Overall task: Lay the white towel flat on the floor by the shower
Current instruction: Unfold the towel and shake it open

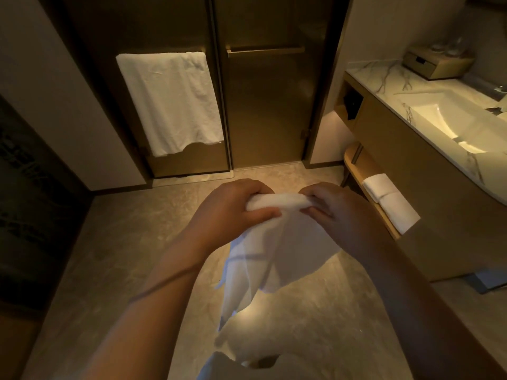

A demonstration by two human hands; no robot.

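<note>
Both hands, left hand (233, 208) and right hand (333, 212), grip bunched towel (277, 253) mid-air; we judge spreading on floor (123, 242) by shower door (263, 105) not yet done.

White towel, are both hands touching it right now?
Touching. The head view shows the left hand and the right hand each gripping the bunched top edge of the white towel, which hangs below them.

Head camera looks down, close, toward probable shower doors (263, 111).
</note>
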